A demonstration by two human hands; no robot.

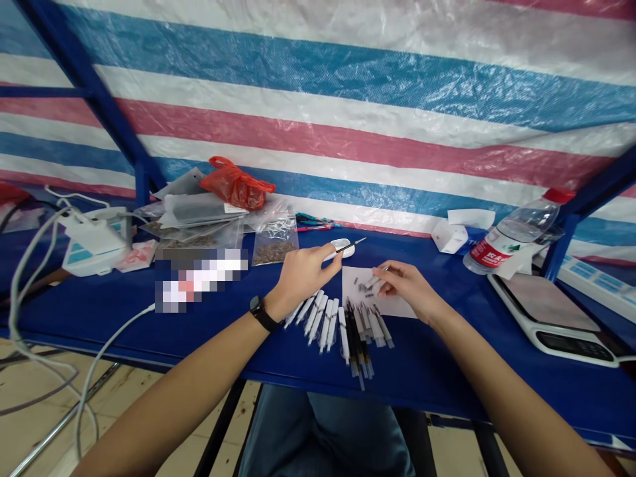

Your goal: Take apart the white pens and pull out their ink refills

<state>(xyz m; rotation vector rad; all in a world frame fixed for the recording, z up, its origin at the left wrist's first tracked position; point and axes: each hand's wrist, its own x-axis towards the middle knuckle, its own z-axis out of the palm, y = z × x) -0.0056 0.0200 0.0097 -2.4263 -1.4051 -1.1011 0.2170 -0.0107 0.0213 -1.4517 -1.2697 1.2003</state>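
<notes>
My left hand is closed around a white pen barrel with a dark tip, held just above the blue table. My right hand pinches a small part over a white paper sheet strewn with tiny dark pieces. Below both hands lies a row of several white pen barrels and dark refills. A black watch is on my left wrist.
A digital scale and a lying water bottle are at the right. A red plastic bag, clear bags of small parts and a white charger with cables sit at the left. A striped tarp hangs behind.
</notes>
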